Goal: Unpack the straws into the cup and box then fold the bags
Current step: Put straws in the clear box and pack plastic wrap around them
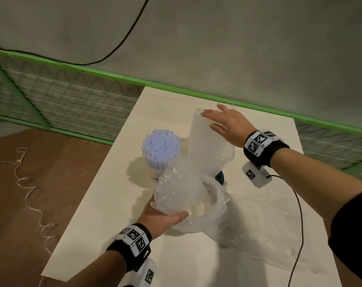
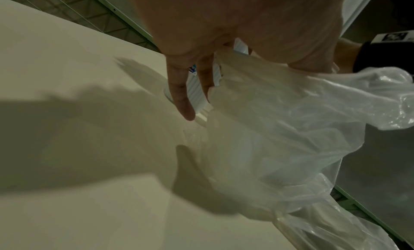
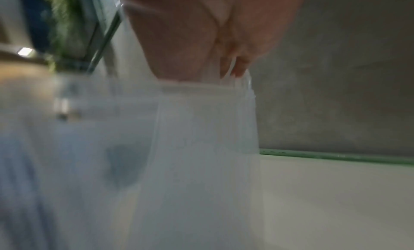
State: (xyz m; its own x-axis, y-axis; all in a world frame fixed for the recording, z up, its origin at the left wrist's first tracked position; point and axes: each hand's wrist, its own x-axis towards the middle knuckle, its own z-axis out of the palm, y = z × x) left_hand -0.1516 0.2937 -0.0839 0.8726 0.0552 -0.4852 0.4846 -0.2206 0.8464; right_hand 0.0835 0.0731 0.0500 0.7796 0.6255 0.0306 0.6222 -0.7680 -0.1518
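A cup (image 1: 155, 172) packed with pale blue straws (image 1: 160, 149) stands at the middle of the white table (image 1: 118, 214). Just to its right a translucent plastic box (image 1: 207, 148) stands tilted. My right hand (image 1: 223, 123) lies flat on the box's upper face, fingers straight; the blurred right wrist view shows the hand (image 3: 190, 41) at the box (image 3: 201, 147) rim. My left hand (image 1: 165, 217) grips a crumpled clear bag (image 1: 176, 191) in front of the cup, thumb round it. In the left wrist view the bag (image 2: 280, 130) hangs from the hand (image 2: 224, 32).
A second clear bag (image 1: 258, 235) lies spread on the table's near right. A purple and green label (image 1: 220, 177) shows under the box. A black cable (image 1: 298, 214) runs from my right wrist. A green rail (image 1: 114, 76) borders the far edge; a white cord (image 1: 31, 195) lies on the floor.
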